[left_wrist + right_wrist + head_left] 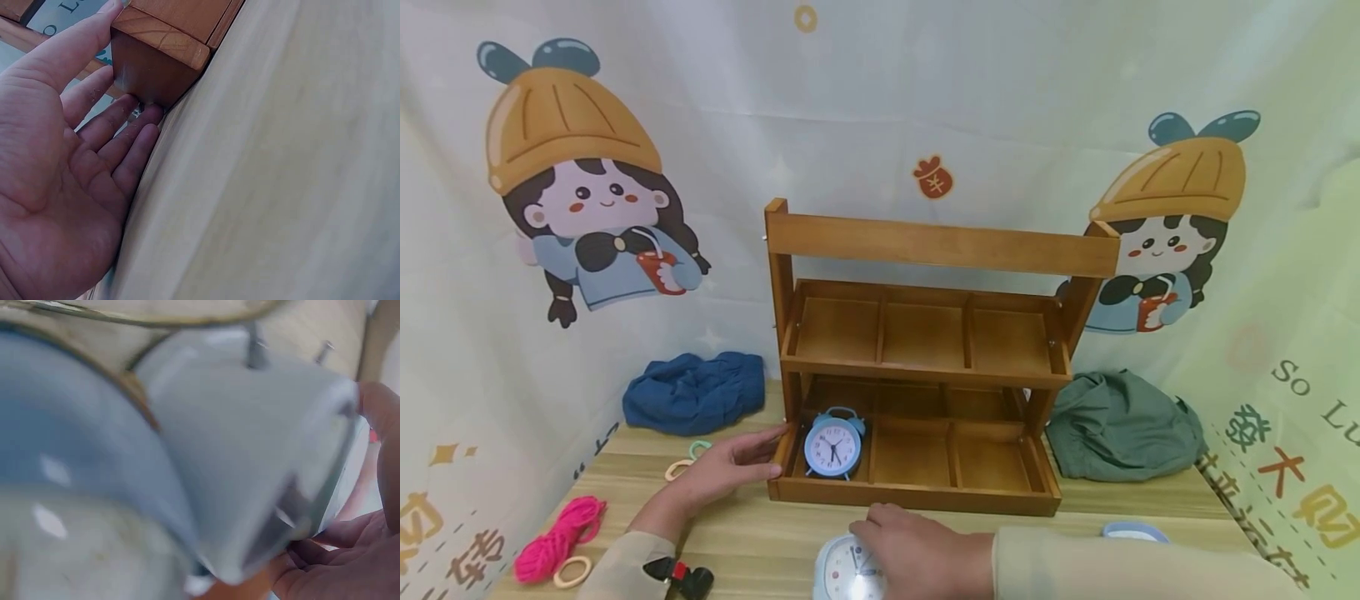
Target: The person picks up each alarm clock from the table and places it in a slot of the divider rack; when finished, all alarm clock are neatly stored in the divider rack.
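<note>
My left hand (730,471) touches the lower left corner of a brown wooden two-tier shelf (917,497). In the left wrist view the thumb and fingertips of my left hand (69,162) lie against the end of its bottom tier, the fingers only loosely bent. A white clock (842,569) with a pale rim is in front of the shelf, gripped from its right side by my right hand (917,550). In the right wrist view the clock's white casing (231,431) sits between thumb and fingers. A blue twin-bell alarm clock (832,446) stands in the bottom left compartment.
Blue cloth (696,393) lies left of the shelf, green cloth (1123,427) to its right. Pink yarn (559,540) and a wooden ring (586,570) are at the left. A blue-rimmed round item (1135,527) is partly hidden by the right sleeve (1120,562).
</note>
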`<action>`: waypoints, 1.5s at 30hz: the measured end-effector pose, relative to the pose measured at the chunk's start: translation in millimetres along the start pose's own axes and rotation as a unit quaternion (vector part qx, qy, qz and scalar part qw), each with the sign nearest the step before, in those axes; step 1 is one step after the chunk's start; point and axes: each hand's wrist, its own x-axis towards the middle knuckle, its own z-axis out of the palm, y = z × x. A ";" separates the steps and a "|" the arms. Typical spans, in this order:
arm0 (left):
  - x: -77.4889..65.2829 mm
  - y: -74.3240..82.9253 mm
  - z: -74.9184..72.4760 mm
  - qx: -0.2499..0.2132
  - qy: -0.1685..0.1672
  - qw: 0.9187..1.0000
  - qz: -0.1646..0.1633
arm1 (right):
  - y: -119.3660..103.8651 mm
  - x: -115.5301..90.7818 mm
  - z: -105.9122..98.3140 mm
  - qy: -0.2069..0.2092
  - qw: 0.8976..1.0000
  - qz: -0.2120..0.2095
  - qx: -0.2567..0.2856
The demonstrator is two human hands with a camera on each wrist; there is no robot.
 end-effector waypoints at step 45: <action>-0.5 -1.4 0.3 0.002 0.000 1.000 0.008 | 123.3 31.8 -46.8 0.074 0.991 0.107 -0.033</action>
